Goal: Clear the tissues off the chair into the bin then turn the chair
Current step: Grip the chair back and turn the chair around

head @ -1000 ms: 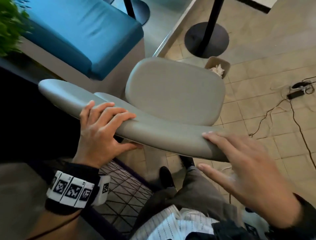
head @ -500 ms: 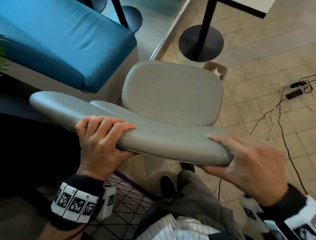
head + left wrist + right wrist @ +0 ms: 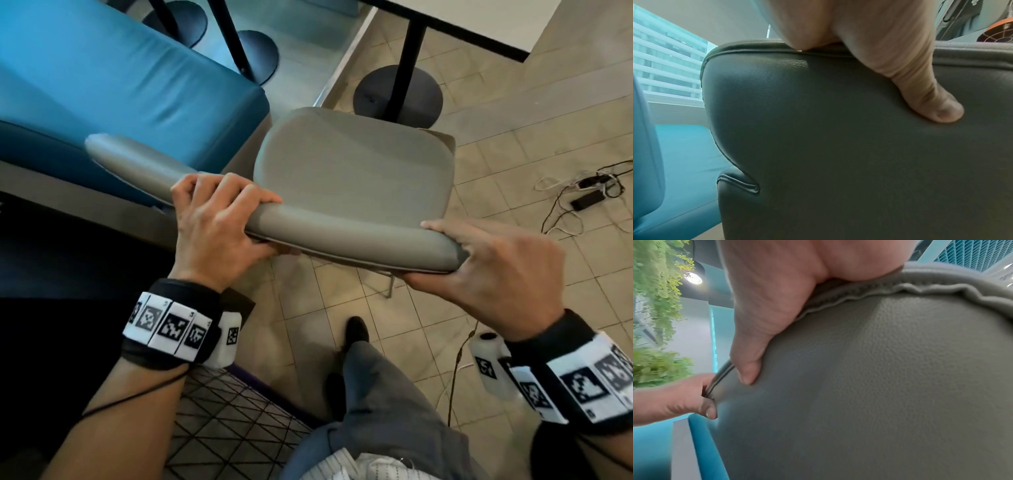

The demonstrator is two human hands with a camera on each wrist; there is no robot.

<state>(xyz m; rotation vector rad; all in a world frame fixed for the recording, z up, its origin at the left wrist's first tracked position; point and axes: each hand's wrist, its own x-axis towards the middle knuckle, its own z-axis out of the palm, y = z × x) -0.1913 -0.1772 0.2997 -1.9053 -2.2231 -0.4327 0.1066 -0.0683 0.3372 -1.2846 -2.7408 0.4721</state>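
The grey padded chair's bare seat faces away from me, and no tissue shows on it. My left hand grips the top of the backrest, fingers over the front and thumb behind. My right hand grips the backrest's right end. In the left wrist view my thumb presses the backrest's rear face. The right wrist view shows my right thumb on the grey leather, with my left hand farther along the edge. Only a corner of the brown bin shows behind the seat.
A blue bench stands close on the chair's left. A black table pedestal is just beyond the seat, under a white tabletop. Cables and a power adapter lie on the tiled floor at right. My shoe is below the backrest.
My right hand went from hovering open beside the backrest's right end to gripping it. The left hand kept its hold. The seat now covers most of the bin.
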